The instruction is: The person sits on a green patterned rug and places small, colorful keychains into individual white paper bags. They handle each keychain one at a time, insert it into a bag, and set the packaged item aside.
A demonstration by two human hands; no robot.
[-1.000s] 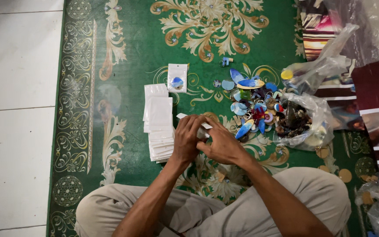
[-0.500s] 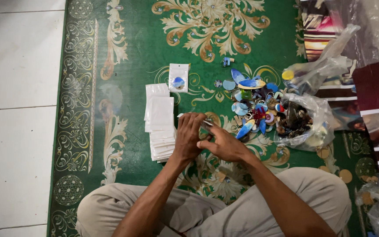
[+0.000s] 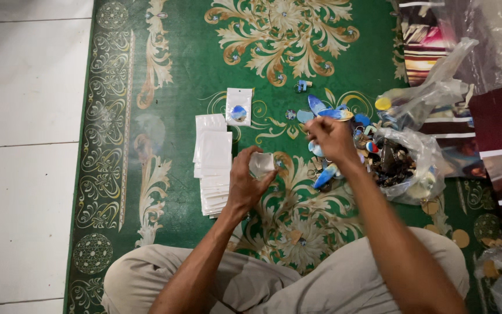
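Observation:
I sit cross-legged on a green patterned carpet (image 3: 169,70). My left hand (image 3: 246,181) holds a small clear plastic pouch (image 3: 261,164) above the carpet. My right hand (image 3: 331,137) reaches over a pile of small colourful trinkets (image 3: 326,113), blue leaf shapes among them, with its fingers curled down onto the pile. Whether it grips a piece I cannot tell. A stack of white pouches (image 3: 213,163) lies just left of my left hand. One filled pouch (image 3: 239,107) with a blue piece inside lies apart, farther up.
An open clear plastic bag (image 3: 413,168) of dark small parts sits right of the pile, another crumpled bag (image 3: 425,96) above it. Striped cloth (image 3: 483,128) lies at the far right. White floor tiles (image 3: 24,151) border the carpet on the left.
Both hands were together in front of me working on one pouch. Now my right hand has moved up and right to the trinket pile, and my left hand keeps the pouch.

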